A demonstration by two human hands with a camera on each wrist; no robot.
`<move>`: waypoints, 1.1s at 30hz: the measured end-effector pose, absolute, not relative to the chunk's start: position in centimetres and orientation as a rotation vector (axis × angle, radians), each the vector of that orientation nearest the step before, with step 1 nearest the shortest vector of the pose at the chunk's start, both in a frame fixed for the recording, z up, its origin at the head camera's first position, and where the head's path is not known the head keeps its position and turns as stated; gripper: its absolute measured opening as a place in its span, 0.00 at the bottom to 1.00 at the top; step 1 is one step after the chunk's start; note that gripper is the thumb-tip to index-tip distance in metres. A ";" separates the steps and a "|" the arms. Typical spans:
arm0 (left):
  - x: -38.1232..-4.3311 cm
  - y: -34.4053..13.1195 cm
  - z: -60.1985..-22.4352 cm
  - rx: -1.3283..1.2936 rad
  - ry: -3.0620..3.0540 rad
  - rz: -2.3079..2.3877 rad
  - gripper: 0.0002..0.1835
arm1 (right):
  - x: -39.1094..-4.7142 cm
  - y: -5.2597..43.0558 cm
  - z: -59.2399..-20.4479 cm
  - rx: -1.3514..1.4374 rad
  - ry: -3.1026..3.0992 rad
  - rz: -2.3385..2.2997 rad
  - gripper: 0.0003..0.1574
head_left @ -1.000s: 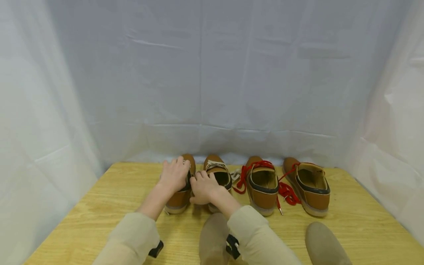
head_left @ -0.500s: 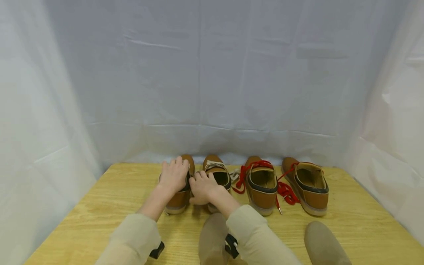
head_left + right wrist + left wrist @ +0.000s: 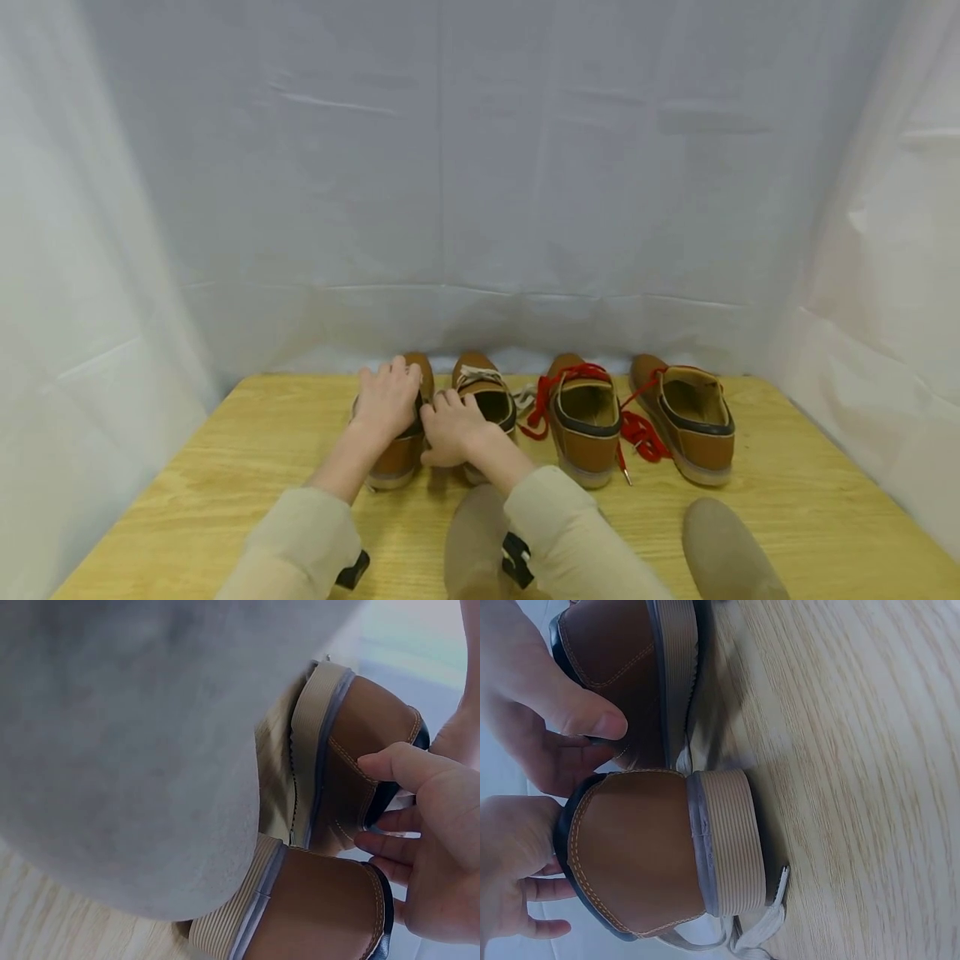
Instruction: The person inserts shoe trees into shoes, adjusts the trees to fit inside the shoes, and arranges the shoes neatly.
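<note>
The leftmost brown shoe has a dark padded collar and a pale ribbed sole. My left hand lies over its laces and opening, with the fingertips hidden by the back of the hand. Beside it my right hand reaches between this shoe and a second brown shoe with off-white laces. The right wrist view shows that right hand with its thumb extended along the leftmost shoe's side and its fingers slightly bent near the collars. A pale lace trails at the leftmost shoe in the left wrist view.
To the right stand two brown shoes, one and another, both with red laces. They stand on a wooden surface before a white sheet. Beige rounded shapes, one on the left and one on the right, lie nearer.
The whole scene has shifted slightly left in the head view. Both hands stay at the leftmost shoe with almost no movement of their own.
</note>
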State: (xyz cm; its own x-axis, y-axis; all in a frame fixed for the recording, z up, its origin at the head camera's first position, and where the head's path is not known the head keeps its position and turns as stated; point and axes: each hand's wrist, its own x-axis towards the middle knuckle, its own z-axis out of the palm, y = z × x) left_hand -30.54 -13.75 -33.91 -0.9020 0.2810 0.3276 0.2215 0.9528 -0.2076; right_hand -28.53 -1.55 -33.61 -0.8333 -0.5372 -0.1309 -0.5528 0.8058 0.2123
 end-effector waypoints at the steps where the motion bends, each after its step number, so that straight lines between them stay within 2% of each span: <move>1: -30.5 -13.7 -33.9 -0.366 -2.744 0.232 0.10 | -28.5 -1.6 -33.6 -0.879 2.926 0.374 0.39; 10: -30.3 -14.1 -33.8 -0.375 -2.721 0.180 0.08 | -28.7 -1.5 -33.7 -0.883 2.926 0.310 0.41; 15: -30.0 -14.3 -33.2 -0.375 -2.705 0.125 0.11 | -29.2 -1.1 -33.3 -0.907 2.936 0.258 0.40; 23: -29.4 -14.5 -32.9 -0.461 -2.518 0.180 0.14 | -29.9 0.4 -32.1 -0.978 2.939 0.051 0.34; 30: -28.7 -13.9 -31.9 -0.484 -2.592 0.171 0.15 | -30.2 2.0 -31.2 -1.033 2.979 0.009 0.17; 33: -28.4 -13.5 -31.4 -0.504 -2.638 0.162 0.14 | -30.4 2.8 -31.0 -1.033 2.983 -0.001 0.17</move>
